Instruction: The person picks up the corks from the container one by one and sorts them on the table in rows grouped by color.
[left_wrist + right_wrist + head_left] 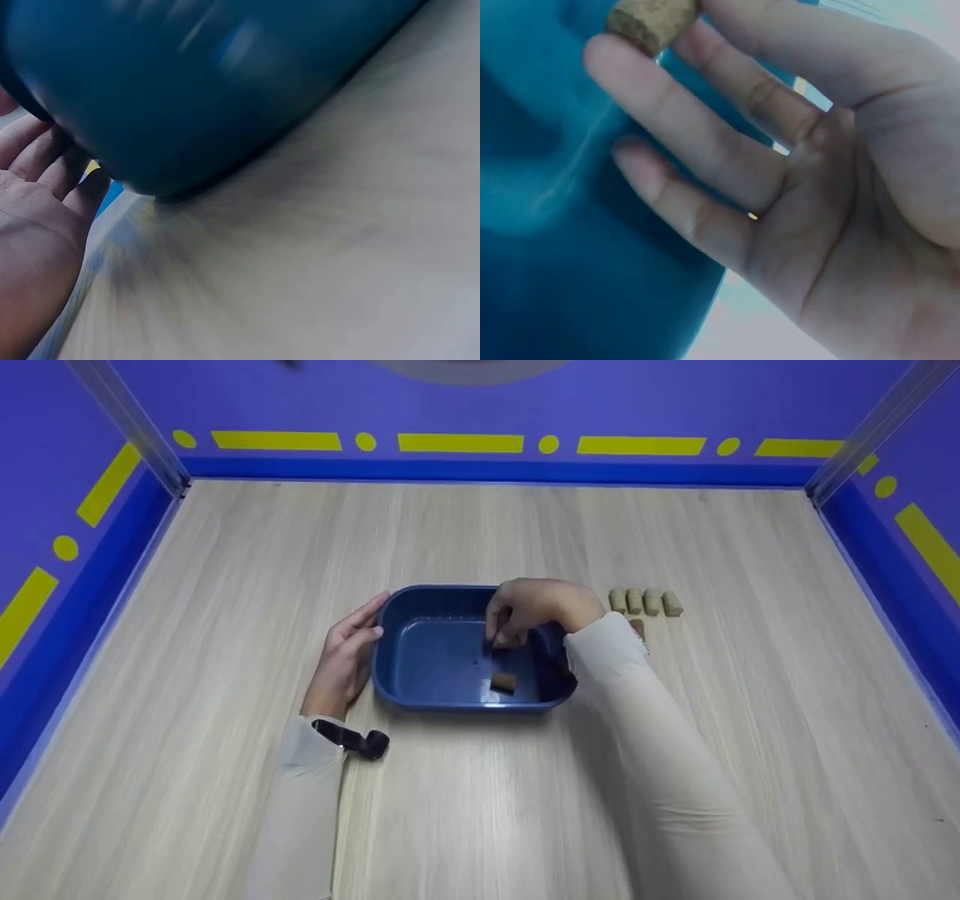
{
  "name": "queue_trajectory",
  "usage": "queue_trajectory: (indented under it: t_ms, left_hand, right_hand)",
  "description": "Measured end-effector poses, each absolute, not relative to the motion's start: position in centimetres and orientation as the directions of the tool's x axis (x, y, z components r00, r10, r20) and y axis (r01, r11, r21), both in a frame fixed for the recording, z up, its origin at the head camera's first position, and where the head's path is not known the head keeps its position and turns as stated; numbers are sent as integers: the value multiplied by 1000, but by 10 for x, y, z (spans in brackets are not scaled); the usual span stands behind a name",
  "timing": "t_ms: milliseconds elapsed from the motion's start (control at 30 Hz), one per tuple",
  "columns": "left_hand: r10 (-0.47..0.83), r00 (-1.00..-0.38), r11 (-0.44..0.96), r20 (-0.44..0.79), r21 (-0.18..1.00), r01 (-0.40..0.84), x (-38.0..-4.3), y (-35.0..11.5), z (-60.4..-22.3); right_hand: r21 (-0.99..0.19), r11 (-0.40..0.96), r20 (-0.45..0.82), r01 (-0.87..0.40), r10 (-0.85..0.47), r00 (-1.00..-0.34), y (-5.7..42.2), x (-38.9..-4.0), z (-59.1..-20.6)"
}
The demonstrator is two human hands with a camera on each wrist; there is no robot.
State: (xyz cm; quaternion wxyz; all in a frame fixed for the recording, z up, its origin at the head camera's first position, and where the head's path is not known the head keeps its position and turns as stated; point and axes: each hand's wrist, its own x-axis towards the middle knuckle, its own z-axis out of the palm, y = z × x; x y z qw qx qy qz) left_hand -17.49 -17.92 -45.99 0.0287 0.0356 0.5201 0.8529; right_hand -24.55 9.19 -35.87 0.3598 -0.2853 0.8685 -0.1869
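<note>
My left hand (347,660) rests against the left end of a dark blue plastic basin (431,706), its fingers extended along the outside wall and the thumb at the rim. In the left wrist view those fingers (56,161) lie beside the basin's outer wall. Over the right half of the basin, my right hand (534,604) reaches down inside with bent fingers. The right wrist view shows it pinching a cork (651,22) at the fingertips. One brown cork (503,682) lies on the basin floor near the front wall.
Several pale corks (652,602) stand in a row on the wooden table (480,802), right of the basin. A browner cork (637,628) sits just in front of them, partly hidden by the right sleeve. Blue panels (480,412) with yellow marks enclose the table's back and sides.
</note>
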Motion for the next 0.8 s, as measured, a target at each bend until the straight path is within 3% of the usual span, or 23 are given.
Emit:
queue_trajectory:
  t_ms: [333, 800]
  left_hand:
    - [83, -996, -463, 43, 886, 0, -176, -179, -461]
    - [81, -996, -448, 47, 894, 6, -176, -179, -460]
  right_hand:
    - [-509, 709, -423, -489, -700, -575, 96, -247, -355]
    - [-549, 662, -352, -510, -737, -577, 107, -245, -346]
